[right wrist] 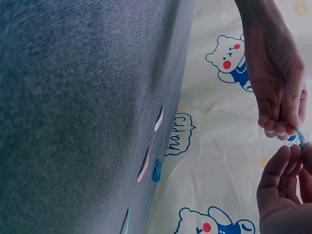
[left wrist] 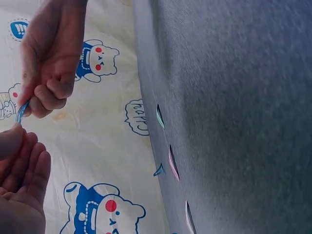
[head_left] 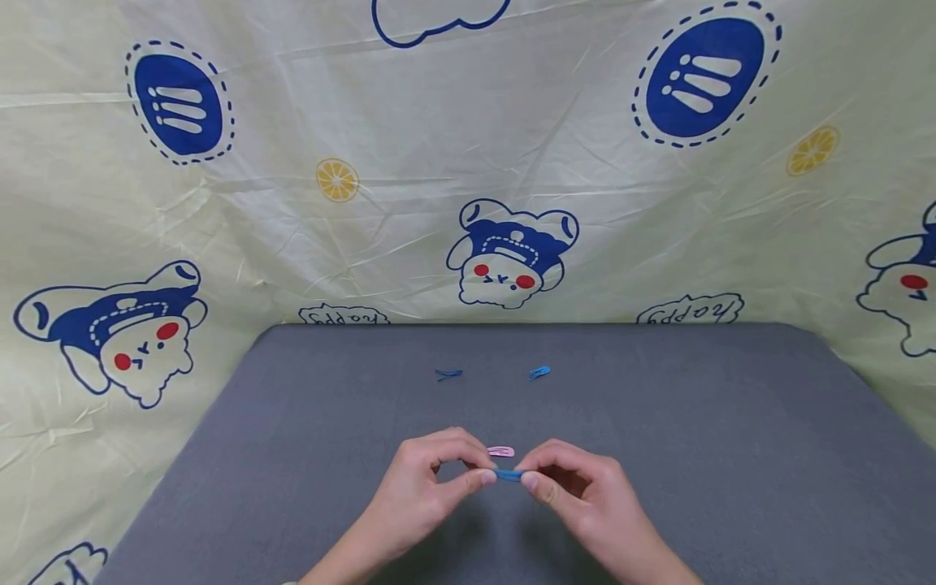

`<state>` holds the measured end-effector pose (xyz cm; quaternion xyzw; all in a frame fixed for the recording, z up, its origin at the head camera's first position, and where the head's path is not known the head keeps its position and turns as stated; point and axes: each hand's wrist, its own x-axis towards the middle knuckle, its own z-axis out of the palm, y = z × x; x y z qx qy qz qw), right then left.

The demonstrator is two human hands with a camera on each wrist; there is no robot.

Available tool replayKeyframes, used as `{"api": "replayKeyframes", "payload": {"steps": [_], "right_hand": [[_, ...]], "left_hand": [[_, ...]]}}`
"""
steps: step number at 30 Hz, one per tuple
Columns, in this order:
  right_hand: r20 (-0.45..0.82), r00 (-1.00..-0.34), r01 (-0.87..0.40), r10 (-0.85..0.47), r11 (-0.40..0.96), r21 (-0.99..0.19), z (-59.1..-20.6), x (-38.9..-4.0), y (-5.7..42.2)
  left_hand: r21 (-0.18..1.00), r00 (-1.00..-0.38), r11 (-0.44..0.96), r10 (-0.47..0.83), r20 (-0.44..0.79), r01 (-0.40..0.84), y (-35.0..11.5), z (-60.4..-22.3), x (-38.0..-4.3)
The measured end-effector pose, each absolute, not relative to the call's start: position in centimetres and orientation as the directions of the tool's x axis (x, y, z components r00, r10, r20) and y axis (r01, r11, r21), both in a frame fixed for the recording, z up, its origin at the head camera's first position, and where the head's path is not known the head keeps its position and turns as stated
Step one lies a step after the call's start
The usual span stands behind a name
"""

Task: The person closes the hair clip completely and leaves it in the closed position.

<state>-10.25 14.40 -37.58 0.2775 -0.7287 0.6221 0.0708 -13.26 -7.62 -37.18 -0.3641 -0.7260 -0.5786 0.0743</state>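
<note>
A blue snap hair clip is stretched between both hands above the grey table. The left hand pinches its left end between thumb and fingers. At the other end, the right hand pinches it with thumb and index finger. The left wrist view also shows the blue clip, slightly curved between the two hands. Just beyond the fingers a pink hair clip lies on the table. Both wrist views show a mint green clip and a white clip on either side of the pink one.
Farther back on the grey table lie a dark blue clip, seemingly splayed open, and a brighter blue clip. A cream printed cloth hangs behind and beside the table.
</note>
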Motion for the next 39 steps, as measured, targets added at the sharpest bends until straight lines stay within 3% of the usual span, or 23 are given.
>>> {"api": "replayKeyframes", "payload": {"steps": [9, 13, 19, 26, 35, 39], "right_hand": [[0.386, -0.872, -0.42, -0.301, 0.052, -0.906, -37.7, -10.4, 14.8], [0.332, -0.897, -0.361, -0.291, 0.052, -0.931, -37.4, -10.3, 14.8], [0.309, -0.909, -0.333, -0.279, 0.039, -0.942, -37.1, -10.2, 14.8], [0.267, -0.934, -0.292, -0.237, 0.078, -0.953, -37.2, -10.1, 14.6], [0.383, -0.893, -0.42, -0.235, 0.134, -0.898, -37.5, -10.3, 14.6], [0.379, -0.896, -0.421, -0.234, 0.166, -0.892, -37.4, -10.5, 14.6]], "left_hand": [[0.505, -0.524, 0.17, 0.435, 0.732, 0.846, -7.6, -37.8, -13.8], [0.451, -0.483, 0.182, 0.438, 0.759, 0.874, -7.6, -37.7, -13.9], [0.42, -0.456, 0.183, 0.439, 0.774, 0.889, -7.6, -37.4, -13.9], [0.431, -0.466, 0.184, 0.438, 0.768, 0.883, -7.8, -37.6, -14.0], [0.458, -0.494, 0.194, 0.445, 0.747, 0.867, -7.9, -37.9, -14.3], [0.464, -0.5, 0.197, 0.448, 0.741, 0.864, -8.0, -37.9, -14.5]]}}
